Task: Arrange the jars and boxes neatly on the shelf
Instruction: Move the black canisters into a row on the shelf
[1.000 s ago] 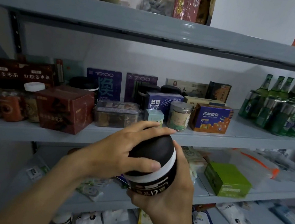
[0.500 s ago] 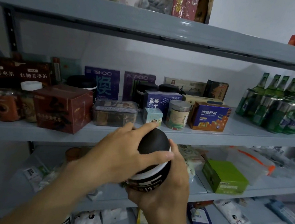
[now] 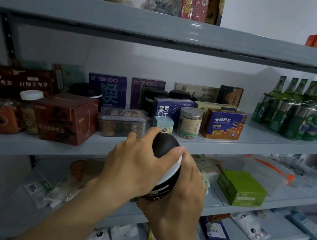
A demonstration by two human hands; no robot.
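Gripping a black jar (image 3: 164,167), left hand (image 3: 138,165) curled over lid, right hand (image 3: 182,198) wrapped round body

jar (image 3: 165,161): showing a black lid, white band, black body with white print
shelf (image 3: 251,140): looking pale grey-blue
bottles (image 3: 299,91): glowing green
small box (image 3: 242,188): wearing lime green
big box (image 3: 68,118): going dark red

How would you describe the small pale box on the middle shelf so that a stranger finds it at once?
Start at the middle shelf, near its front edge. The small pale box stands between the clear plastic tub and the clear jar. It is the shortest box there, mint-coloured.
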